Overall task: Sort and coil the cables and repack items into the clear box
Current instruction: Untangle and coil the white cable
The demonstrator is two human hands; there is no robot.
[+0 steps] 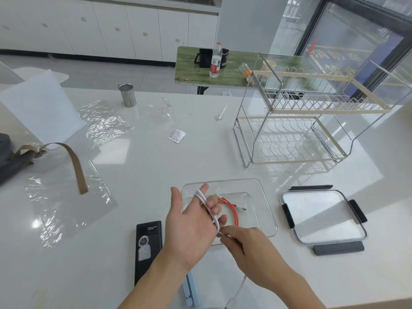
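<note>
My left hand [189,224] is held palm up over the near left corner of the clear box [265,197], fingers spread, with a white cable [204,200] looped around the index and other fingers. My right hand [243,244] pinches the same white cable just below those fingers, and its loose end trails down under my right wrist. A coiled orange cable [233,210] with white plugs lies inside the box. The box's lid [323,217], with black clips, lies flat to the right. A black power bank [147,248] lies left of my left forearm.
A two-tier wire dish rack [301,121] stands behind the box on the right. Crinkled plastic sheets [66,197], a brown strap [73,161], a small white packet [177,136] and a metal cup [127,94] lie across the white table. A light blue item [191,291] sits under my left forearm.
</note>
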